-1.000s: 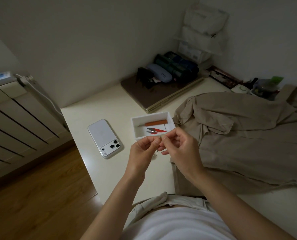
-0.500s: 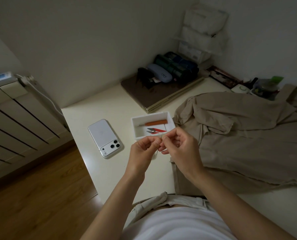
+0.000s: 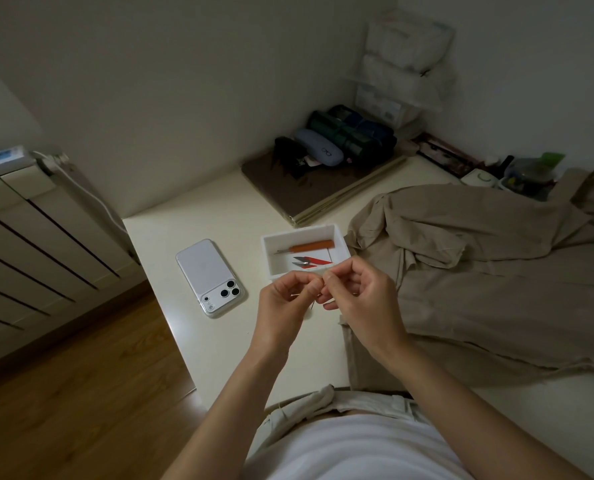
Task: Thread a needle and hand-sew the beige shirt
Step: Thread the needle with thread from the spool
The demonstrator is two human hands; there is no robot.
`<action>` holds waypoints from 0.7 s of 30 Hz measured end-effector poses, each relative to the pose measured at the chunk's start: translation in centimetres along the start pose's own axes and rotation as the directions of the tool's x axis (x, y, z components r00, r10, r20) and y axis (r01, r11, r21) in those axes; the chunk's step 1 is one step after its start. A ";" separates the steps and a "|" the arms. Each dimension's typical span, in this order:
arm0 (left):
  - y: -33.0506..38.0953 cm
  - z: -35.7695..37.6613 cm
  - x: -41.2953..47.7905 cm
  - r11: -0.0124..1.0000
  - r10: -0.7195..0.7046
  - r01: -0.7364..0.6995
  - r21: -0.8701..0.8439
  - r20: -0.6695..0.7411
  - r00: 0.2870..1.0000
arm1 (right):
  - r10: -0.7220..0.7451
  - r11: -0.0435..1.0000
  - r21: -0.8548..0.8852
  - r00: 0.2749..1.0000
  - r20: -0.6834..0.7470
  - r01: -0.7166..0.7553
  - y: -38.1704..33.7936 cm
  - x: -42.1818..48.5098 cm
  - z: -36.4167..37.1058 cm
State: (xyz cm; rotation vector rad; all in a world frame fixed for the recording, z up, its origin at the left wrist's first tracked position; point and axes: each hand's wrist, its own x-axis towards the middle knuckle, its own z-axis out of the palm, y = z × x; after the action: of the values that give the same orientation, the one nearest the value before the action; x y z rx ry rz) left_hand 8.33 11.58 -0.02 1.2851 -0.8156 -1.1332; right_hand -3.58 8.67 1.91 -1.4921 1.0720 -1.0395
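In the head view, the person sits at a cream table [image 3: 219,223] and holds both hands up just in front of a white tray [image 3: 267,258]; the two hands meet at the fingertips, above the table and not resting on it. The left hand [image 3: 283,299] has its fingers curled, and thumb and forefinger pinch a needle [image 3: 297,293], which shows only as a thin pale line across the fingers; the right hand [image 3: 361,296] is curled too, its thumb and forefinger pressed together on the thread [image 3: 312,307] just beside the left fingertips. A short pale piece of this thread hangs down between the hands; whether the thread is through the eye, I cannot tell, it is too small.

The beige shirt [image 3: 479,271] lies crumpled and spread on the table to the right of the hands, near the right wrist; neither hand touches it.

Inside the tray lie a seam ripper [image 3: 314,245] with an orange handle and, nearer to the hands, red thread snips [image 3: 311,261]; a white phone [image 3: 210,277] lies face down to the left of the tray, apart from it. At the far corner a lilac glasses case [image 3: 318,152] rests on a brown board [image 3: 288,192]; a radiator [image 3: 28,244] stands at the left, over a wooden floor [image 3: 80,393].
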 end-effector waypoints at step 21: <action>2.0 -0.4 0.3 0.995 0.055 -0.061 0.073 0.084 0.995 | -0.006 0.997 -0.074 0.998 0.067 0.011 0.5 0.3 -0.1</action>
State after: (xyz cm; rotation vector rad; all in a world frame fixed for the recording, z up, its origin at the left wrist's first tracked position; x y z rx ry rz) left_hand 9.12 11.22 1.80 1.2762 -0.9587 -1.1236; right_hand -3.63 8.27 1.48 -1.5816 1.0680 -0.9576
